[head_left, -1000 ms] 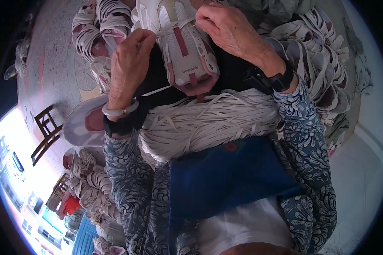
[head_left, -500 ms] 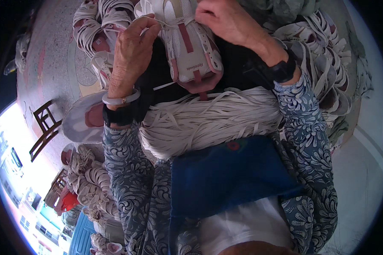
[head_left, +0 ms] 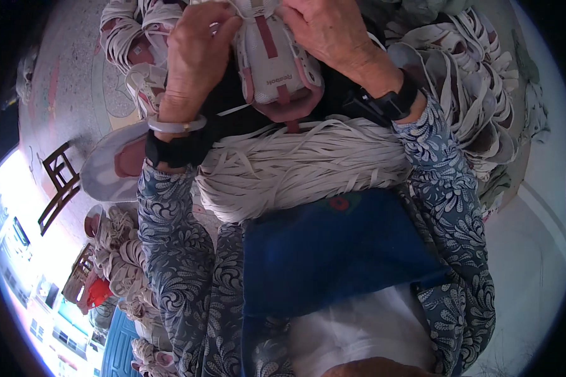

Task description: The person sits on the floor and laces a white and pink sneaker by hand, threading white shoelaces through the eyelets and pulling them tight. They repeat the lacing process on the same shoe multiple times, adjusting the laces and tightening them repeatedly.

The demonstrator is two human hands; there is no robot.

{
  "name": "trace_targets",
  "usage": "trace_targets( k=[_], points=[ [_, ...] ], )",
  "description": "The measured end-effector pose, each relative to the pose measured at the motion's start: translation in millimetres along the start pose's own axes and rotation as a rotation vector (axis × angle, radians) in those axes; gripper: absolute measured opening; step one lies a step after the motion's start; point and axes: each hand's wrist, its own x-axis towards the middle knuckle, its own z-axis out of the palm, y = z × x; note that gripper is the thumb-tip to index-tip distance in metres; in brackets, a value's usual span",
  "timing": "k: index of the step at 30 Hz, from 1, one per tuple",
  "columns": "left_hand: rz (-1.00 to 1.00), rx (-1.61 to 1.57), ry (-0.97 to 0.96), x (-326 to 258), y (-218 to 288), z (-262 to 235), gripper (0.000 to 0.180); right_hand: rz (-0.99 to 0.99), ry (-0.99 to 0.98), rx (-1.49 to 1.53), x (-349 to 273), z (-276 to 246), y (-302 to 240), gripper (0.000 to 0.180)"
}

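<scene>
- Shoe (head_left: 277,66), pale with pink trim, lies at the top centre between the two hands, over dark cloth (head_left: 231,88); its pink-lined opening faces the person and its far end runs past the upper edge of the view.
- Left hand (head_left: 198,53): at the shoe's left side, fingers bent, thumb and forefinger drawn close together near the laced part; I cannot tell whether they grip a lace.
- Right hand (head_left: 333,38): at the shoe's right side, fingers curled inward; their tips are hidden, so I cannot tell whether they hold anything.
- White bangle (head_left: 176,125) on the left wrist; a black band on each wrist.
- Lace bundle (head_left: 308,163), off-white, lies crosswise between the shoe and the blue apron (head_left: 339,257).
- Other shoes sit in heaps at upper left (head_left: 122,38), right (head_left: 465,81) and lower left (head_left: 129,254).
- Dark wooden frame (head_left: 60,185) at the left, on the speckled floor (head_left: 75,88).
</scene>
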Motion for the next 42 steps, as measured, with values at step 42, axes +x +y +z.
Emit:
trace_targets(
  k=[42],
  points=[
    [0.013,-0.106,0.411,1,58,52,0.014,0.034,-0.267,0.339,-14,-23,25,0.012]
  ],
)
